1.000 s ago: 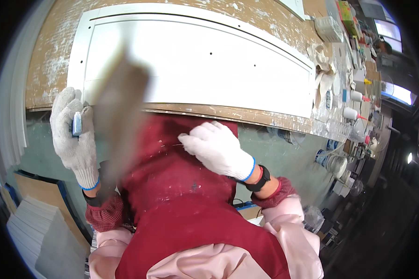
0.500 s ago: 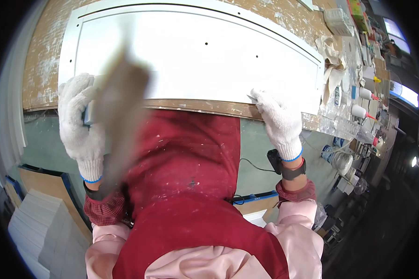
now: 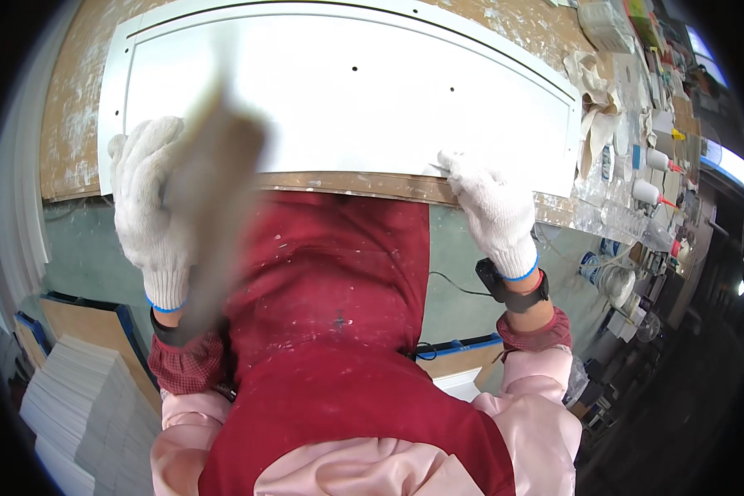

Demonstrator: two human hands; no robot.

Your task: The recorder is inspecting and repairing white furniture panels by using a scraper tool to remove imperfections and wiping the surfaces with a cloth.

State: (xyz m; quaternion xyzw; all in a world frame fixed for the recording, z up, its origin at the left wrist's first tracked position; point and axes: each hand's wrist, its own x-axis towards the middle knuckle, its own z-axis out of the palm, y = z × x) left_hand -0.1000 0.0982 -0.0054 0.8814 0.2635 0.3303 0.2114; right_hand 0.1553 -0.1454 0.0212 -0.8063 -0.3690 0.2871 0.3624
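A long flat white-painted panel with small dark holes (image 3: 339, 91) lay on a paint-spattered brown wooden workbench (image 3: 74, 91), its near edge along the bench front. The left hand (image 3: 150, 211), in a white knit cotton glove, rested at the panel's near left corner, fingers curled; whether it gripped anything could not be told, as a blurred brown-grey streak (image 3: 215, 190) covered it. The right hand (image 3: 492, 207), likewise gloved, pressed on the panel's near edge, fingers together and flat, holding nothing. Crumpled beige rags (image 3: 595, 99) lay just beside the panel's right end.
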